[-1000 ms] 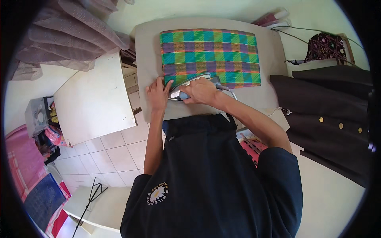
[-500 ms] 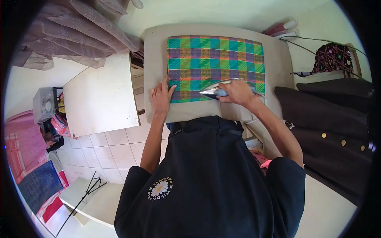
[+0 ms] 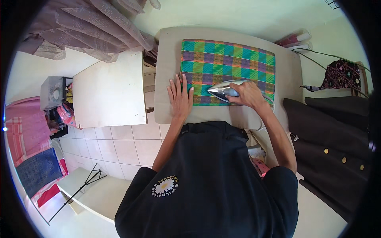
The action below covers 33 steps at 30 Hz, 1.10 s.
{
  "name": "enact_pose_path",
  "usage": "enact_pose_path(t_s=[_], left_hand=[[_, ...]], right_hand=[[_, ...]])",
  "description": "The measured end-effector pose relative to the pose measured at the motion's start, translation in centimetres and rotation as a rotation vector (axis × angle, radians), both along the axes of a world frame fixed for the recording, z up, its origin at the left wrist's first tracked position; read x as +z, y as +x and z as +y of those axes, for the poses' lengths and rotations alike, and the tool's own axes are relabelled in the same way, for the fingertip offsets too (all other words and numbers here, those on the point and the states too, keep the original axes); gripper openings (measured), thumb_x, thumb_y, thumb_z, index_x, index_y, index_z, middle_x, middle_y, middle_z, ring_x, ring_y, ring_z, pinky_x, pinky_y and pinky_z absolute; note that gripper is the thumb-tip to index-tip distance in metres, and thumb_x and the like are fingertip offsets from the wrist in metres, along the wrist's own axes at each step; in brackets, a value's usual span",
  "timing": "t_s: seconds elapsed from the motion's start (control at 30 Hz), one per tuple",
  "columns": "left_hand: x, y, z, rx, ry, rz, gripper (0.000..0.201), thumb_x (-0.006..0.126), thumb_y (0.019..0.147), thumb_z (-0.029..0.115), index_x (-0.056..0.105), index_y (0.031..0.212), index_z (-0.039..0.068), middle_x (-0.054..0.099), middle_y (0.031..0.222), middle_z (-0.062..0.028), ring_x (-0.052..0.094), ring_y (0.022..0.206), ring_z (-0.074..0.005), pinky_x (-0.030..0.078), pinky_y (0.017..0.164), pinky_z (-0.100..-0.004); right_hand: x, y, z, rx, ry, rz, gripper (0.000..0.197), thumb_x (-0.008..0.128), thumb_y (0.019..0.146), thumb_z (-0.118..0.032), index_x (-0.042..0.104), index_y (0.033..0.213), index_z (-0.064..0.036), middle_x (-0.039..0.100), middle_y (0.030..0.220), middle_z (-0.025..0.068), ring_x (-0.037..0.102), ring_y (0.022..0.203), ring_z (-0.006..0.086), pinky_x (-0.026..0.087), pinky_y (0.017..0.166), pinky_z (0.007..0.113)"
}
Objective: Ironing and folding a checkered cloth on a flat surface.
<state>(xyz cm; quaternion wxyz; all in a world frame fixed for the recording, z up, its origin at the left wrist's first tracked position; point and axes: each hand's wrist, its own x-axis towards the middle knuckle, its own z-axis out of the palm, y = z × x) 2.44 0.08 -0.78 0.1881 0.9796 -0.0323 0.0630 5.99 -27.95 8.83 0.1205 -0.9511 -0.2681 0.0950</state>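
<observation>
A folded checked cloth (image 3: 222, 59) in green, teal, purple and orange lies flat on a beige padded ironing surface (image 3: 168, 51). My right hand (image 3: 249, 94) is wrapped round the handle of a clothes iron (image 3: 222, 90). The iron rests on the near part of the cloth, its tip toward the left. My left hand (image 3: 181, 99) lies flat with fingers spread at the cloth's near left edge, partly on the cloth and partly on the padding. The iron's soleplate is hidden beneath it.
A white board-topped table (image 3: 107, 95) stands to the left, below a mauve curtain (image 3: 87, 27). At the right hangs a dark garment with gold buttons (image 3: 317, 139). A cord (image 3: 274, 107) trails from the iron's rear. A black stand (image 3: 85, 184) is at lower left.
The whole view has shifted, so the scene sits further right. The iron has moved slightly left over the cloth. My left hand's fingers have spread and lie flatter at the cloth's edge.
</observation>
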Motion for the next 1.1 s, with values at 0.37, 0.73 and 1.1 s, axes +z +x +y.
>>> enact_pose_path(t_s=[0.37,0.73,1.1], left_hand=[[-1.1,-1.8,0.0,0.149,0.190,-0.042,0.071,0.047,0.100,0.038,0.028,0.149,-0.010,0.028,0.157,-0.0260,0.022,0.148,-0.0368,0.013,0.120,-0.0524],[-0.9,-1.8,0.0,0.147,0.205,-0.013,0.076,0.050,0.097,0.041,0.029,0.146,-0.013,0.027,0.156,-0.0284,0.021,0.149,-0.0368,0.015,0.120,-0.0519],[-0.6,-2.8,1.0,0.102,0.184,0.015,0.068,0.041,0.102,0.036,0.024,0.151,-0.009,0.022,0.158,-0.0280,0.018,0.149,-0.0401,0.014,0.119,-0.0531]], right_hand=[[-0.4,2.6,6.9,0.135,-0.107,0.052,0.039,0.067,0.084,-0.045,0.067,0.107,-0.0126,0.070,0.077,0.0180,0.070,0.072,0.0359,0.054,0.067,0.046],[-1.7,2.3,9.1,0.100,-0.027,-0.002,0.039,0.065,0.086,-0.045,0.065,0.105,-0.0100,0.069,0.072,0.0174,0.070,0.069,0.0344,0.054,0.062,0.044],[-1.8,2.4,8.8,0.095,0.028,-0.021,0.041,0.066,0.086,-0.048,0.065,0.103,-0.0104,0.067,0.068,0.0180,0.068,0.066,0.0361,0.052,0.059,0.046]])
